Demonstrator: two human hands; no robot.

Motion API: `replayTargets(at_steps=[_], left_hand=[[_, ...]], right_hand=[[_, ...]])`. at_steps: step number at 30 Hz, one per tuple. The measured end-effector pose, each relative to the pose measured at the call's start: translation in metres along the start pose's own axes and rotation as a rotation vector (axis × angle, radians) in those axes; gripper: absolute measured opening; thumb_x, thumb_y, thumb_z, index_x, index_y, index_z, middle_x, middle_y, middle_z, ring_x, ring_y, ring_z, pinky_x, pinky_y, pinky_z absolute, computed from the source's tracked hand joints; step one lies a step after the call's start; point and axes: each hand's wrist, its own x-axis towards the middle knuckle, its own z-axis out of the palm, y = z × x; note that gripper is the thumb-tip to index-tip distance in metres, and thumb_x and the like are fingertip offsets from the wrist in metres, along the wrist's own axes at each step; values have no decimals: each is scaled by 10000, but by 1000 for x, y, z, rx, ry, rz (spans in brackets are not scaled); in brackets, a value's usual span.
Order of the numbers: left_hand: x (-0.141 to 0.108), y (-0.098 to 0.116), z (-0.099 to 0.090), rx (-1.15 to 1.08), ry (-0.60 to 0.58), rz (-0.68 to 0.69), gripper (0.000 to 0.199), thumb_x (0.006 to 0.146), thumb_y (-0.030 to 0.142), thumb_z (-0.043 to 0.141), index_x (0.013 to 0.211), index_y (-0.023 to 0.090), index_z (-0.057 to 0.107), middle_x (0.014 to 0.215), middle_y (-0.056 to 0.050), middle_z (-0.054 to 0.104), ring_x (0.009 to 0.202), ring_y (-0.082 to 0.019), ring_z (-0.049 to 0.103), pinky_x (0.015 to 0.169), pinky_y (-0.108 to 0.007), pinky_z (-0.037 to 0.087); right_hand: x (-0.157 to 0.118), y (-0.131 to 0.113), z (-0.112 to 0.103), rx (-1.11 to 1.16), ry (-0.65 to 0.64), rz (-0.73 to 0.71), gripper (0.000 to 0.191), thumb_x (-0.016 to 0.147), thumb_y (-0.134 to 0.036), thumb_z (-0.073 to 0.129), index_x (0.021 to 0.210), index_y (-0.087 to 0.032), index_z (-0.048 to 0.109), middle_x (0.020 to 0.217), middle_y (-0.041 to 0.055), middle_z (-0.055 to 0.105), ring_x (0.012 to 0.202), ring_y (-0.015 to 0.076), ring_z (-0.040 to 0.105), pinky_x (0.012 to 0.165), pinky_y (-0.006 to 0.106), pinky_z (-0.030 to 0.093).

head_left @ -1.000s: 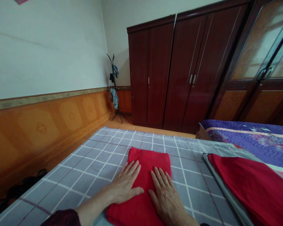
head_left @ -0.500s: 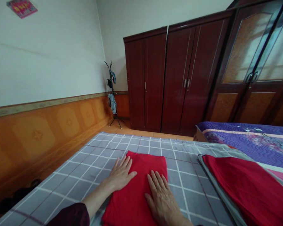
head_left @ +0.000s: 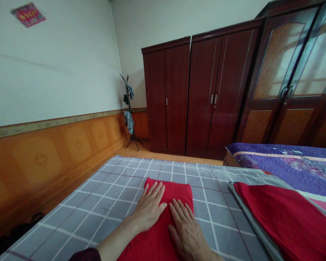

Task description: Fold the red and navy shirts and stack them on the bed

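Inward comes my left hand, off the left edge of the folded red cloth and further onto it, while my right hand stays about where it was. Two hands down now, both flat, palms on the cloth, fingers stretched out, gripping nothing; left thumb just beside the right fingers. That one folded piece lies right in front of me on the grey checked sheet. Over to my right, well apart, a second red cloth rests on grey fabric. Further out: one purple quilt, one black coat rack in the corner, and two dark red wardrobes, two doors each, side by side. High on the left wall, one pink poster.
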Motion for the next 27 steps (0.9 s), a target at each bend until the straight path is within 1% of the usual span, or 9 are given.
replayTargets(at_steps=[4, 6, 11, 13, 16, 19, 21, 24, 27], left_hand=[[-21, 14, 7, -60, -90, 55, 622, 961, 516, 237, 1493, 210, 136, 1557, -39, 114, 1434, -210, 82, 1167, -442, 110], [-23, 14, 9, -80, -122, 25, 658, 950, 561, 214, 1493, 199, 131, 1557, -50, 83, 1434, -224, 62, 1164, -450, 109], [-25, 2, -3, -48, -146, -132, 744, 927, 613, 222, 1486, 127, 150, 1540, -133, 92, 1425, -266, 87, 1149, -491, 129], [-34, 3, -7, -20, -107, -165, 719, 940, 590, 212, 1482, 119, 175, 1535, -134, 126, 1424, -266, 101, 1151, -512, 108], [-54, 11, -5, -36, -104, -68, 693, 941, 570, 273, 1491, 177, 122, 1548, -75, 67, 1430, -251, 58, 1160, -502, 105], [-74, 14, 3, -66, -150, 12, 736, 917, 555, 386, 1493, 223, 72, 1548, -50, 22, 1430, -261, 44, 1162, -497, 118], [-83, 8, 6, -65, -151, -3, 720, 923, 530, 393, 1493, 236, 67, 1548, -37, 20, 1430, -255, 54, 1165, -486, 122], [-90, -5, 3, -38, -139, -118, 660, 952, 508, 316, 1494, 196, 103, 1548, -47, 69, 1428, -244, 97, 1167, -471, 129], [-94, -10, 5, 0, -87, -142, 617, 969, 469, 278, 1493, 180, 129, 1542, -62, 112, 1424, -254, 129, 1161, -497, 126]], right_hand=[[10, 22, -7, 67, -57, -7, 551, 950, -445, 355, 1428, -171, 372, 1479, 93, 321, 1367, 268, 296, 1111, 489, 285], [9, 45, -5, 59, -51, 104, 584, 942, -503, 343, 1413, -162, 399, 1473, 108, 340, 1362, 277, 307, 1102, 506, 284], [-2, 94, -1, -131, 68, 453, 530, 910, -425, 424, 1305, -87, 528, 1384, 199, 462, 1307, 353, 386, 1065, 551, 297], [-4, 89, -3, -166, 157, 442, 543, 898, -427, 445, 1305, -77, 525, 1387, 206, 456, 1306, 365, 384, 1065, 550, 298], [-5, 55, -6, -85, 232, 237, 585, 910, -466, 423, 1375, -112, 450, 1457, 168, 365, 1350, 328, 320, 1080, 518, 306], [-9, 16, -3, 28, 143, -37, 663, 903, -533, 418, 1433, -138, 363, 1481, 153, 312, 1367, 318, 282, 1072, 502, 336], [-14, 5, 1, 54, 59, -156, 746, 877, -601, 420, 1448, -131, 326, 1476, 166, 305, 1357, 333, 296, 1064, 506, 349], [-19, 10, 6, 21, 38, -88, 783, 864, -649, 393, 1414, -92, 387, 1444, 202, 342, 1332, 366, 331, 1047, 532, 362], [-20, 16, 12, -67, 150, -23, 792, 854, -653, 408, 1373, -55, 447, 1411, 226, 392, 1300, 388, 377, 1019, 532, 396]])
